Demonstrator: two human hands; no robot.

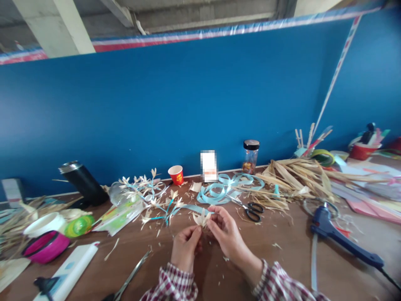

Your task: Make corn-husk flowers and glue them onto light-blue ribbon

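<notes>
Between my hands, low over the brown table, is a small cream flower (201,218) with pointed petals that look like dried husk. My left hand (185,246) pinches it at the base between thumb and fingertips. The thumb and fingers of my right hand (226,232) close on its right-hand petals. Just beyond lie finished-looking sprigs of similar flowers on blue stems (167,211), with a bunch of white flowers (138,186) behind them. A loose coil of light-blue ribbon (216,193) spreads past my right hand, beside black-handled scissors (253,212).
More scissors (133,274) lie at front left. A blue glue gun (344,240) rests on the right, its cable trailing off. Dried husks (291,182), a lidded jar (250,156), a red paper cup (176,174) and a black flask (84,183) stand or lie along the blue partition (188,104).
</notes>
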